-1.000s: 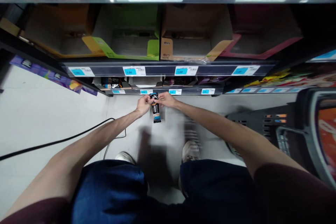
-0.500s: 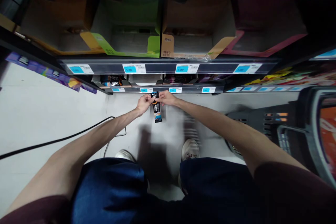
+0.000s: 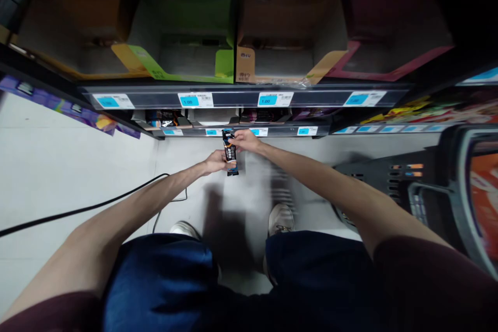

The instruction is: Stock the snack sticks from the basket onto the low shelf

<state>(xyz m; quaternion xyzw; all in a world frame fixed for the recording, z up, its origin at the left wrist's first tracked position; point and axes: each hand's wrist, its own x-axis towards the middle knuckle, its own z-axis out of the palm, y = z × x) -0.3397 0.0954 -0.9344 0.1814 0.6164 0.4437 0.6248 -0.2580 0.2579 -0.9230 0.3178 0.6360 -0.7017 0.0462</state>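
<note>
Clamping fingers on 1 black packet (image 3: 230,152) before the bottom shelf (image 3: 282,130), the left hand (image 3: 216,162) is holding its near end and the right hand (image 3: 246,140) its far end, long axis pointing shelfward.

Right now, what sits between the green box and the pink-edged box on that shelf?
The head view shows it: a tan box, its front cut low, sits between the green box and the pink-edged box.
</note>
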